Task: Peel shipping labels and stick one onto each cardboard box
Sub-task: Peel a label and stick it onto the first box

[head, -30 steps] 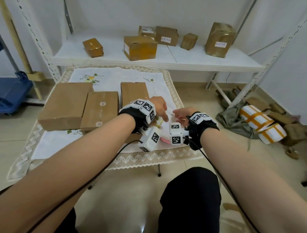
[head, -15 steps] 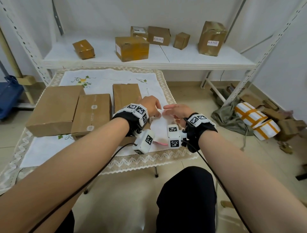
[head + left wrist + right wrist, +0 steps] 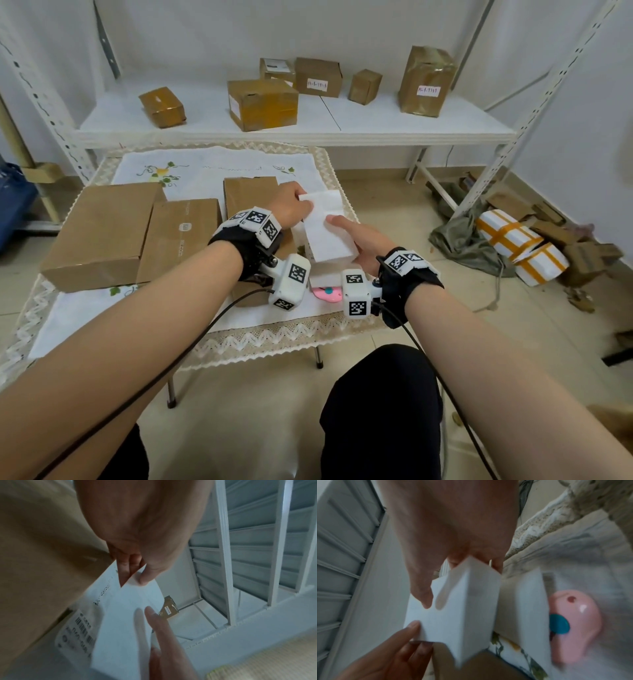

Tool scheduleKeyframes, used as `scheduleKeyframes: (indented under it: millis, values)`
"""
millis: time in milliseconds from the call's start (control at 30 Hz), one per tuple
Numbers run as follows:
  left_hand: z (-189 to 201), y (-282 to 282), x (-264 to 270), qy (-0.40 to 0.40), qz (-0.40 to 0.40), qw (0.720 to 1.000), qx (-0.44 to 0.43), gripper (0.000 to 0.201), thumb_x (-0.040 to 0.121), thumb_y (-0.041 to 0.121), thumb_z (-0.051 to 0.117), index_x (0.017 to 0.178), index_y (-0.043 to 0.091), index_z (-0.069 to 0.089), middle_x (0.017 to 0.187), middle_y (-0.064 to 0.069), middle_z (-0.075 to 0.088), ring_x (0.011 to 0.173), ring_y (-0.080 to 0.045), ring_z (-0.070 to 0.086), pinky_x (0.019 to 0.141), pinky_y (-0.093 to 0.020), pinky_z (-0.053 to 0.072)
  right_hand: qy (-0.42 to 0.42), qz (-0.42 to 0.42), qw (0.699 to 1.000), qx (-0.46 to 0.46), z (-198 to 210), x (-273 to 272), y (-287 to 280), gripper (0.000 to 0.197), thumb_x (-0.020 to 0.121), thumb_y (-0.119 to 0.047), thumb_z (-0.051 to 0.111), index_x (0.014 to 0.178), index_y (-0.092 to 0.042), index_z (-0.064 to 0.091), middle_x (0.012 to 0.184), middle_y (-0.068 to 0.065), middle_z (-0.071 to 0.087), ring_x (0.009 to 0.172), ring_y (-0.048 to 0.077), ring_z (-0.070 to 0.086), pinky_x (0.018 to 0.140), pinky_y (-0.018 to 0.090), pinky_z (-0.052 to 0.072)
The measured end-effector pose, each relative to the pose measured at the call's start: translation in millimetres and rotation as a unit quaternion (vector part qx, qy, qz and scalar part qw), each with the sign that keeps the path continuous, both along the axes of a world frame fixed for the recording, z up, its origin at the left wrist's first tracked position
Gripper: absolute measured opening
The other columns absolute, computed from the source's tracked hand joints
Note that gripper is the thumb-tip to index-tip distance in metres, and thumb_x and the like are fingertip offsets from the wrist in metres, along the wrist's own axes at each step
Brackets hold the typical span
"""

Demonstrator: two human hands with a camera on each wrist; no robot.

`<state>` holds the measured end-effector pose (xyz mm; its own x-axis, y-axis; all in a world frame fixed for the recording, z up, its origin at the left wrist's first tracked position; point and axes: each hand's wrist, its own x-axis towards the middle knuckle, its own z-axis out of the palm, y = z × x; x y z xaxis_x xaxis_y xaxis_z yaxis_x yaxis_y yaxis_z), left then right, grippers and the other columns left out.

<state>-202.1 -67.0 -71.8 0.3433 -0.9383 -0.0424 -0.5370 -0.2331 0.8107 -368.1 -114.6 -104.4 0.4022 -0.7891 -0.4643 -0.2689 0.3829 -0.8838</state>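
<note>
My right hand (image 3: 346, 236) holds a white stack of label sheets (image 3: 323, 233) above the table's right side, thumb on top and fingers underneath. At the stack's far left corner my left hand (image 3: 303, 205) pinches the top sheet (image 3: 130, 601) between thumb and fingers. In the right wrist view the label stack (image 3: 462, 608) stands under the right thumb. Three plain cardboard boxes lie on the table: a large box (image 3: 99, 233), a middle box (image 3: 181, 236) and a third box (image 3: 250, 192) just left of my left hand. The third box's side carries a barcode sticker (image 3: 77, 628).
A second white stack (image 3: 530, 601) and a pink object (image 3: 327, 294) with a blue part lie on the tablecloth (image 3: 205, 171) below my hands. Behind stands a white shelf (image 3: 376, 120) with several taped boxes, some labelled. Parcels and scrap cardboard (image 3: 520, 246) litter the floor at right.
Both hands have risen from the table surface and now hold the white label stack up. My left hand has moved onto its far corner and pinches the top sheet.
</note>
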Motion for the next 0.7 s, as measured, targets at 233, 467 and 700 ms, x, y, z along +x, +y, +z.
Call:
scheduleKeyframes:
  millis: [233, 467, 700]
  values:
    - [3, 6, 7, 0.089, 0.06, 0.994, -0.02, 0.018, 0.087, 0.007, 0.051, 0.07, 0.011, 0.046, 0.081, -0.013, 0.048, 0.076, -0.023, 0.046, 0.059, -0.029, 0.03, 0.016, -0.019, 0.999, -0.026, -6, -5, -5, 0.066, 0.066, -0.042, 0.077, 0.121, -0.008, 0.062, 0.101, 0.01, 0.067, 0.082, 0.026, 0.062, 0.065, 0.03, 0.043]
    - [4, 11, 12, 0.135, 0.088, 0.986, -0.049, 0.034, 0.08, 0.002, 0.066, 0.108, 0.011, 0.048, 0.106, -0.012, 0.054, 0.09, -0.024, 0.055, 0.066, -0.03, 0.043, -0.047, -0.038, 0.997, -0.048, -10, -7, -11, 0.036, 0.088, -0.016, 0.071, 0.116, 0.004, 0.061, 0.111, 0.021, 0.07, 0.089, 0.025, 0.061, 0.072, 0.033, 0.047]
    - [14, 17, 6, 0.108, 0.066, 0.988, -0.093, 0.026, 0.083, 0.003, 0.071, 0.108, 0.003, 0.069, 0.104, -0.01, 0.066, 0.093, -0.024, 0.061, 0.085, -0.038, 0.053, -0.068, -0.006, 0.995, -0.075, -11, -5, -12, 0.028, 0.09, -0.016, 0.071, 0.115, -0.004, 0.07, 0.107, 0.01, 0.074, 0.082, 0.018, 0.069, 0.059, 0.02, 0.053]
